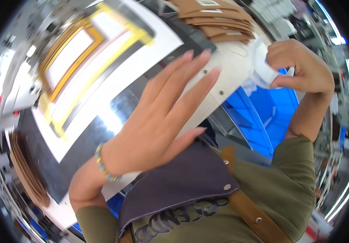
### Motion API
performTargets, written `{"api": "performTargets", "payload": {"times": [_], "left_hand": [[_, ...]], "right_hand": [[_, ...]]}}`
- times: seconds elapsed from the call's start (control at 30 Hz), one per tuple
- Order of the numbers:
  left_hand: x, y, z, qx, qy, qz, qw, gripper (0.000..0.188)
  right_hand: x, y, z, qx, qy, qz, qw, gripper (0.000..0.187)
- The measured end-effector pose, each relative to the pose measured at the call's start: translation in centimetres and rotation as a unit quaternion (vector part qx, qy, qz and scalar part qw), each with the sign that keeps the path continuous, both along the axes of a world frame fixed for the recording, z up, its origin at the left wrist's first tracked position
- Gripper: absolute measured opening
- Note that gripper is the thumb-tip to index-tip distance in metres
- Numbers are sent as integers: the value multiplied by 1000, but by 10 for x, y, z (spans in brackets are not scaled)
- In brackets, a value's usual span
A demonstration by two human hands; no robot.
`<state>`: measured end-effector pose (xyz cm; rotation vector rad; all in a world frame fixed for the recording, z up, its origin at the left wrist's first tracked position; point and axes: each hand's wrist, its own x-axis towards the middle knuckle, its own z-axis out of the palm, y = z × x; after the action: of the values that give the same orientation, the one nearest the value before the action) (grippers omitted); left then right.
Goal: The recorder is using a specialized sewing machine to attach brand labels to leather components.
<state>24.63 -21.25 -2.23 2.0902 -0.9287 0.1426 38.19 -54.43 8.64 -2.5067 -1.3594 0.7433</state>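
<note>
My left hand (154, 109), with a beaded bracelet at its wrist, hovers over the work table with its fingers spread and nothing in it. Out to the right, my right hand (302, 69) is closed around a curved white piece (261, 65) that looks like paper or thin plastic; whether it is a roll or a folded sheet I cannot tell. That white piece is above the table's right edge, beside a stack of folded brown cloth pieces (223, 24). Left of my left hand a white board (150, 50) carries yellow tape strips (97, 79) and an orange-brown frame (61, 89).
A blue bin (267, 117) stands below the table edge, under my right hand. Another brown stack (28, 170) sits at the table's left end. White machinery (10, 81) rises at the far left. The pale tabletop strip (223, 69) has small dark fasteners.
</note>
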Motion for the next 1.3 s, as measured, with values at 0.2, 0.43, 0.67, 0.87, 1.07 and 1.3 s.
{"api": "performTargets", "payload": {"times": [0.2,0.43,0.67,0.87,1.07,1.3], "left_hand": [[1,34,-9,-142,40,109,983,108],[-34,134,-15,-166,184,261,933,71],[-27,209,-31,115,89,384,912,46],[-31,241,-73,178,-27,396,900,48],[-37,250,-87,143,-12,433,890,40],[-30,251,-95,130,-21,409,903,28]], "right_hand": [[17,155,-1,177,21,296,938,27],[44,272,-34,126,53,303,943,28],[58,333,-116,84,41,183,979,34],[79,317,-158,202,-133,116,963,29],[78,279,-157,244,-161,48,955,25],[67,281,-173,241,-62,66,966,23]]}}
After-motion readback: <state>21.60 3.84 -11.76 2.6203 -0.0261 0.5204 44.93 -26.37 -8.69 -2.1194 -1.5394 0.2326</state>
